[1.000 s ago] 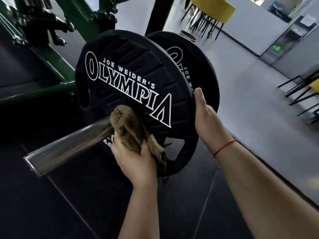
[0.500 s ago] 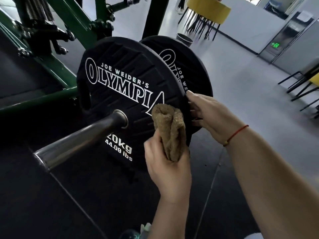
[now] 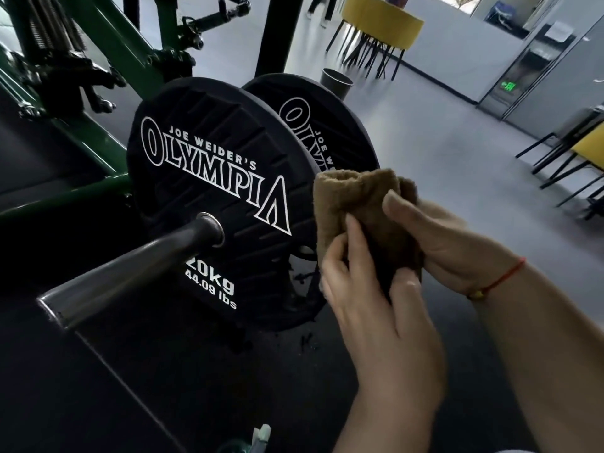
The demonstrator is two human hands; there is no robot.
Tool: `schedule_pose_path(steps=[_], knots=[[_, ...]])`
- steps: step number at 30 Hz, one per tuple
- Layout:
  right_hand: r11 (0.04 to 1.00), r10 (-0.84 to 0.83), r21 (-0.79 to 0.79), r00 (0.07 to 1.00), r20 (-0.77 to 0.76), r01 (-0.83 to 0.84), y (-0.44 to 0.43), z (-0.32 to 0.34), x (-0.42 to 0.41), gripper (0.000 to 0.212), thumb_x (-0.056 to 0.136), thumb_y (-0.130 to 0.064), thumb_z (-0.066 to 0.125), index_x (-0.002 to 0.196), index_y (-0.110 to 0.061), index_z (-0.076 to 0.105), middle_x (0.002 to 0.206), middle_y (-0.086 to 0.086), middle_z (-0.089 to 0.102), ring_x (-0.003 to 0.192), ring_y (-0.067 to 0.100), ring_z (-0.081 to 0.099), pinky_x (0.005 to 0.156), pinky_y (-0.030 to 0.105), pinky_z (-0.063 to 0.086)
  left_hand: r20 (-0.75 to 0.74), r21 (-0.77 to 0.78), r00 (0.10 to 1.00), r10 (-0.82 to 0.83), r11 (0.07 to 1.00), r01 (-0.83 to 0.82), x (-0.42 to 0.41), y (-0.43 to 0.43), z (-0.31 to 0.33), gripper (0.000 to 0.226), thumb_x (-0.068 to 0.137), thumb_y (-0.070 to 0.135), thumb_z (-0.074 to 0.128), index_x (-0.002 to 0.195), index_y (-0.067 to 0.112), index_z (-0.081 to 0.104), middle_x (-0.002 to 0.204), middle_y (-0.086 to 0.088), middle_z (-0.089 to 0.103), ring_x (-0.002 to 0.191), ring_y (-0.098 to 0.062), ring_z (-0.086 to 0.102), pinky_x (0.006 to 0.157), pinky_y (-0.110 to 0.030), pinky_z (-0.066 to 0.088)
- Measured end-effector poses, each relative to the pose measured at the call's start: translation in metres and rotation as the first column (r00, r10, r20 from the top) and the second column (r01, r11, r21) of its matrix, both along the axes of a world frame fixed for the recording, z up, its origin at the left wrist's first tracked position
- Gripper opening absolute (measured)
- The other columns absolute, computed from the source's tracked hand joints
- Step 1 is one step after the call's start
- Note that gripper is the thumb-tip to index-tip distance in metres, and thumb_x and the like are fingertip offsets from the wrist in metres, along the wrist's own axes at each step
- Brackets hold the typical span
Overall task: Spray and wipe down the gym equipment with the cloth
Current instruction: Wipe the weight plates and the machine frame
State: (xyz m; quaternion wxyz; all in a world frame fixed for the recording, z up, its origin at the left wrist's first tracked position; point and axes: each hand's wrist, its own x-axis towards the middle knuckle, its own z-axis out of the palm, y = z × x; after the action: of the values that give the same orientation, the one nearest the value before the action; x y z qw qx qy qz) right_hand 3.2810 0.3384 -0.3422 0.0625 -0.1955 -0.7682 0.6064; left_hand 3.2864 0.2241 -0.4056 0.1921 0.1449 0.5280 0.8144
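A black 20 kg weight plate (image 3: pixel 209 204) with white lettering sits on a steel bar sleeve (image 3: pixel 130 266), and a second black plate (image 3: pixel 313 125) stands behind it. A folded brown cloth (image 3: pixel 356 201) is held up just right of the front plate's rim, off its face. My left hand (image 3: pixel 376 308) grips the cloth from below with fingers curled round it. My right hand (image 3: pixel 444 240) holds the cloth's right side, thumb pressed on its front. The tip of a spray bottle (image 3: pixel 261 436) shows at the bottom edge.
A dark green machine frame (image 3: pixel 108 50) rises behind the plates on the left. A black post (image 3: pixel 277 31) stands behind them. A dark bin (image 3: pixel 336 83), yellow stools (image 3: pixel 379 18) and black chair legs (image 3: pixel 562 158) stand on the grey floor to the right. Black rubber matting lies underfoot.
My left hand carried the cloth from the plate's hub rightward past the rim. My right hand left the plate's edge and took hold of the cloth.
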Motion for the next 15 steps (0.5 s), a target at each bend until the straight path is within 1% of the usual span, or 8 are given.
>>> schedule_pose_path(steps=[1,2,4,6,7,10,12,15], knots=[[0.999,-0.007,0.038,1.000,-0.007,0.007,0.005,-0.003,0.003,0.034,0.076,-0.035,0.080,0.106,-0.018,0.075,0.109,0.004,0.076,0.105,0.015,0.070,0.083,0.022,0.056,0.086,0.055,0.996,-0.022,0.998,0.017,0.000,-0.001,0.003,0.072,0.079,0.052,0.038,0.151,0.045,0.040,0.143,0.026,0.040,0.137,0.003,0.037,0.114,-0.036,0.038],[0.997,-0.013,0.072,1.000,-0.005,0.013,0.009,-0.006,0.005,0.030,0.077,-0.020,0.080,0.106,-0.016,0.074,0.106,0.003,0.076,0.102,0.014,0.071,0.082,0.021,0.055,0.157,0.079,0.987,-0.022,0.997,0.010,-0.003,-0.001,0.003,0.065,0.082,0.053,0.038,0.147,0.043,0.046,0.140,0.024,0.048,0.134,0.001,0.044,0.112,-0.038,0.042],[0.995,-0.063,0.073,0.998,-0.017,0.064,0.016,-0.017,0.007,0.039,0.078,-0.004,0.078,0.115,-0.009,0.068,0.110,0.007,0.075,0.105,0.017,0.070,0.086,0.025,0.055,0.267,0.101,0.964,0.009,0.994,-0.037,-0.018,-0.002,-0.002,0.054,0.088,0.054,0.037,0.133,0.035,0.059,0.125,0.011,0.066,0.117,-0.005,0.061,0.101,-0.041,0.051],[0.988,-0.143,0.042,0.987,-0.066,0.146,0.022,-0.026,0.007,0.051,0.078,-0.005,0.076,0.126,-0.003,0.060,0.119,0.013,0.072,0.112,0.024,0.067,0.093,0.034,0.055,0.332,0.109,0.937,0.106,0.983,-0.150,-0.040,-0.006,-0.013,0.049,0.090,0.052,0.035,0.118,0.027,0.065,0.103,-0.003,0.073,0.095,-0.014,0.069,0.082,-0.040,0.055],[0.981,-0.178,0.058,0.980,-0.092,0.184,0.022,-0.029,0.006,0.058,0.077,-0.008,0.076,0.131,-0.002,0.057,0.123,0.015,0.070,0.115,0.027,0.066,0.095,0.039,0.055,0.318,0.077,0.928,0.194,0.970,-0.229,-0.052,-0.011,-0.020,0.047,0.092,0.049,0.033,0.114,0.023,0.066,0.096,-0.006,0.073,0.087,-0.018,0.068,0.075,-0.039,0.053],[0.944,-0.275,0.160,0.956,-0.104,0.289,0.023,-0.045,0.004,0.067,0.069,-0.009,0.077,0.131,-0.006,0.054,0.124,0.016,0.067,0.116,0.028,0.065,0.096,0.043,0.054,0.270,-0.035,0.873,0.407,0.910,-0.413,-0.086,-0.025,-0.042,0.041,0.103,0.038,0.032,0.108,0.019,0.068,0.093,-0.007,0.073,0.084,-0.018,0.066,0.076,-0.032,0.051],[0.938,-0.293,0.197,0.956,0.013,0.284,0.022,-0.061,0.007,0.065,0.062,-0.009,0.074,0.125,-0.010,0.057,0.113,0.014,0.070,0.105,0.026,0.068,0.091,0.043,0.057,0.317,-0.096,0.856,0.409,0.912,-0.400,-0.098,-0.031,-0.054,0.038,0.107,0.035,0.033,0.105,0.023,0.069,0.094,-0.004,0.074,0.084,-0.012,0.066,0.078,-0.029,0.048],[0.956,-0.282,0.169,0.914,0.292,0.241,0.022,-0.084,0.014,0.068,0.049,-0.017,0.073,0.116,-0.014,0.062,0.098,0.010,0.073,0.096,0.030,0.070,0.086,0.048,0.059,0.382,-0.128,0.853,0.355,0.935,-0.331,-0.100,-0.031,-0.062,0.035,0.107,0.034,0.037,0.099,0.026,0.070,0.091,0.000,0.074,0.084,-0.012,0.065,0.077,-0.031,0.047]])
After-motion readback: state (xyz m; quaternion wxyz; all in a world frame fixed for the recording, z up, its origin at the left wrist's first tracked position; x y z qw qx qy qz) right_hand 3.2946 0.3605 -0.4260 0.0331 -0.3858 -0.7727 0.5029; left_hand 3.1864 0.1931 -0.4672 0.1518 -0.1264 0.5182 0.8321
